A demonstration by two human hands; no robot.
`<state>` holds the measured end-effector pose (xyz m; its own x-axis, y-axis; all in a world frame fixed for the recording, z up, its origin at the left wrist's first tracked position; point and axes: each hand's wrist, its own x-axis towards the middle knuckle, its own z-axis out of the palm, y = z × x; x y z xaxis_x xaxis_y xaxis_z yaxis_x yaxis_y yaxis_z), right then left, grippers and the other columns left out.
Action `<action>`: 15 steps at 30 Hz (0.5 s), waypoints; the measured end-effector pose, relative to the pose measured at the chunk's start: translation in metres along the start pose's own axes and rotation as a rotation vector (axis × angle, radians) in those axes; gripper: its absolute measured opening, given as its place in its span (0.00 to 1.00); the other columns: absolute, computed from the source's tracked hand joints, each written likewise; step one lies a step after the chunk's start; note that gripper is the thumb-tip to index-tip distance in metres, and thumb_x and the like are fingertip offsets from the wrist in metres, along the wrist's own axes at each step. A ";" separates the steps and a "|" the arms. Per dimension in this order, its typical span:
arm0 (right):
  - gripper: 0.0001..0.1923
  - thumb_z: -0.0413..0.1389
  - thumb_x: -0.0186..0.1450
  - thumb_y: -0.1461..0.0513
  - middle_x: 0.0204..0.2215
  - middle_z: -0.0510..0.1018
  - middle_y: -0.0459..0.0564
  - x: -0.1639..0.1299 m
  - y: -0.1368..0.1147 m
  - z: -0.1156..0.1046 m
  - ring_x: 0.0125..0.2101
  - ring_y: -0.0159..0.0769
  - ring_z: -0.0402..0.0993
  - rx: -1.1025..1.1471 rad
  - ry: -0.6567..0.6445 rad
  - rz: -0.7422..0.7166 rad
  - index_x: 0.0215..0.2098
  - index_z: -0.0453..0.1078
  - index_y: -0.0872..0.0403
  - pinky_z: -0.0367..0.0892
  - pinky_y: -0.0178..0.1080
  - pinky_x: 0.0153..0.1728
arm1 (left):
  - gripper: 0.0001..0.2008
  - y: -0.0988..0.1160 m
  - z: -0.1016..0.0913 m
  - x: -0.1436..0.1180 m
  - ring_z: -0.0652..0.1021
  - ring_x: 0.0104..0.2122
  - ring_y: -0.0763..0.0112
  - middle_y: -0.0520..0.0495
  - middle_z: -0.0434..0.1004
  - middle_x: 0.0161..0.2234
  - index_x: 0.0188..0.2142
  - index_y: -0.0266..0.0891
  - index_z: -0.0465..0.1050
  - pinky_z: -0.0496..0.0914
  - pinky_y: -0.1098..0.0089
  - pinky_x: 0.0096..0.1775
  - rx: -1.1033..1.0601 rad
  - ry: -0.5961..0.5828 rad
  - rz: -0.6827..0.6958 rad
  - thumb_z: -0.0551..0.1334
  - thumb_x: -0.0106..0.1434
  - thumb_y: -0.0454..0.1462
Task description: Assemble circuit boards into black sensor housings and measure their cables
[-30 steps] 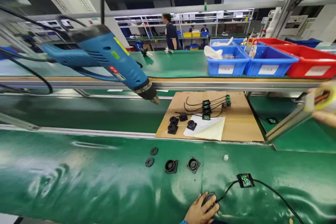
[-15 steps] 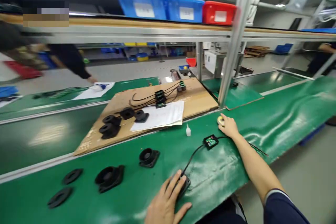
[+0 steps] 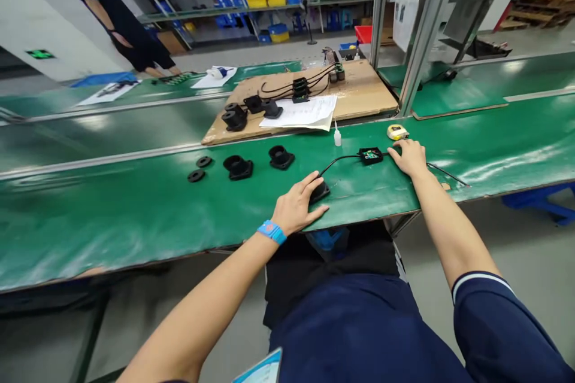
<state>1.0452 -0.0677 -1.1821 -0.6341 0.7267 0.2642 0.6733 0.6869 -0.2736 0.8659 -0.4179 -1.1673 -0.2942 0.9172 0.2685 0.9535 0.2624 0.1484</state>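
Note:
My left hand (image 3: 299,203) lies over a black square-based housing (image 3: 320,193), fingers stretched across it and thumb apart. From that housing a black cable (image 3: 338,160) runs to a small open black box (image 3: 371,156) showing a green circuit board. Just right of the box, my right hand (image 3: 409,157) has its bent fingers on the cable, whose far end emerges beyond the wrist. A yellow and white tape measure (image 3: 398,131) lies just above the right hand, apart from it. Between the hands, farther back, stands a small white bottle (image 3: 338,135) with a thin nozzle.
To the left lie two black housings (image 3: 238,167) (image 3: 281,157) and two flat black rings (image 3: 196,175). Behind, a cardboard sheet (image 3: 368,93) carries papers (image 3: 309,112), more housings and wired boards. A metal post (image 3: 420,42) rises at right. Across the line, another person (image 3: 121,24) stands at left.
My right hand has let go of the tape measure and moved nearer to me, onto the cable. My left hand stays on the housing. The view has tilted down.

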 end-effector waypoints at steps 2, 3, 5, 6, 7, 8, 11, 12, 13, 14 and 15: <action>0.25 0.46 0.71 0.45 0.54 0.72 0.63 0.000 -0.005 0.004 0.54 0.56 0.62 0.010 0.000 -0.010 0.51 0.72 0.53 0.58 0.54 0.54 | 0.33 0.002 0.000 -0.001 0.69 0.63 0.57 0.46 0.55 0.71 0.68 0.45 0.54 0.77 0.61 0.49 0.008 0.009 0.003 0.57 0.68 0.53; 0.25 0.46 0.71 0.45 0.54 0.73 0.62 0.002 -0.006 0.004 0.53 0.55 0.64 0.015 -0.002 -0.017 0.50 0.73 0.53 0.59 0.53 0.53 | 0.33 0.003 0.001 -0.001 0.69 0.63 0.57 0.46 0.55 0.71 0.67 0.45 0.53 0.77 0.62 0.50 0.014 0.016 0.010 0.57 0.68 0.53; 0.24 0.48 0.70 0.45 0.52 0.76 0.58 0.011 -0.003 -0.003 0.50 0.50 0.68 0.021 -0.016 -0.034 0.48 0.74 0.51 0.63 0.48 0.50 | 0.34 0.003 0.002 -0.001 0.69 0.63 0.58 0.46 0.56 0.70 0.67 0.45 0.53 0.77 0.62 0.51 0.031 0.031 0.023 0.58 0.68 0.53; 0.23 0.49 0.70 0.45 0.51 0.77 0.56 0.018 0.003 -0.010 0.48 0.48 0.70 0.021 -0.024 -0.039 0.47 0.75 0.50 0.64 0.46 0.48 | 0.34 0.002 0.003 -0.001 0.70 0.63 0.58 0.46 0.56 0.70 0.67 0.45 0.53 0.77 0.62 0.50 0.042 0.038 0.026 0.58 0.68 0.53; 0.22 0.50 0.70 0.45 0.48 0.79 0.54 0.025 0.012 -0.019 0.46 0.46 0.72 0.018 -0.031 -0.038 0.46 0.75 0.49 0.65 0.44 0.46 | 0.34 0.001 0.005 0.000 0.71 0.62 0.58 0.46 0.57 0.70 0.67 0.45 0.53 0.77 0.62 0.50 0.054 0.042 0.027 0.58 0.67 0.53; 0.21 0.51 0.69 0.45 0.46 0.80 0.53 0.035 0.024 -0.031 0.44 0.44 0.73 0.010 -0.032 -0.028 0.46 0.76 0.49 0.65 0.42 0.45 | 0.34 0.000 0.006 0.000 0.71 0.62 0.58 0.45 0.57 0.70 0.67 0.46 0.53 0.77 0.63 0.49 0.067 0.048 0.029 0.59 0.67 0.53; 0.20 0.51 0.69 0.46 0.43 0.81 0.54 0.069 0.077 -0.068 0.43 0.42 0.75 -0.033 -0.009 0.047 0.45 0.76 0.51 0.66 0.43 0.44 | 0.34 -0.003 0.011 0.001 0.73 0.60 0.57 0.43 0.60 0.69 0.67 0.45 0.53 0.78 0.63 0.48 0.102 0.080 0.052 0.59 0.67 0.53; 0.21 0.51 0.70 0.47 0.43 0.81 0.55 0.082 0.097 -0.080 0.43 0.42 0.75 -0.049 0.003 0.074 0.45 0.75 0.52 0.67 0.44 0.46 | 0.33 -0.004 0.012 0.001 0.74 0.59 0.57 0.42 0.61 0.68 0.66 0.44 0.54 0.78 0.63 0.47 0.109 0.094 0.067 0.60 0.67 0.52; 0.21 0.51 0.70 0.47 0.43 0.80 0.55 0.097 0.117 -0.089 0.43 0.42 0.75 -0.064 0.013 0.094 0.46 0.75 0.53 0.67 0.46 0.47 | 0.33 -0.006 0.012 0.002 0.75 0.58 0.56 0.41 0.62 0.67 0.66 0.44 0.55 0.79 0.63 0.47 0.116 0.107 0.083 0.60 0.67 0.52; 0.22 0.50 0.71 0.47 0.44 0.80 0.55 0.113 0.134 -0.095 0.44 0.41 0.75 -0.077 0.022 0.107 0.48 0.74 0.54 0.68 0.47 0.48 | 0.32 -0.008 0.013 0.003 0.76 0.57 0.56 0.39 0.64 0.66 0.65 0.43 0.56 0.79 0.63 0.47 0.120 0.121 0.098 0.60 0.66 0.51; 0.23 0.50 0.71 0.47 0.45 0.79 0.54 0.130 0.148 -0.098 0.45 0.41 0.75 -0.089 0.030 0.115 0.50 0.73 0.54 0.68 0.49 0.49 | 0.31 -0.010 0.013 0.003 0.77 0.56 0.55 0.38 0.66 0.65 0.64 0.42 0.58 0.79 0.62 0.47 0.125 0.135 0.113 0.60 0.66 0.50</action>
<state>1.0997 0.1286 -1.0976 -0.5400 0.7991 0.2642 0.7728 0.5951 -0.2206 0.8564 -0.4135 -1.1799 -0.1828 0.8967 0.4030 0.9792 0.2027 -0.0067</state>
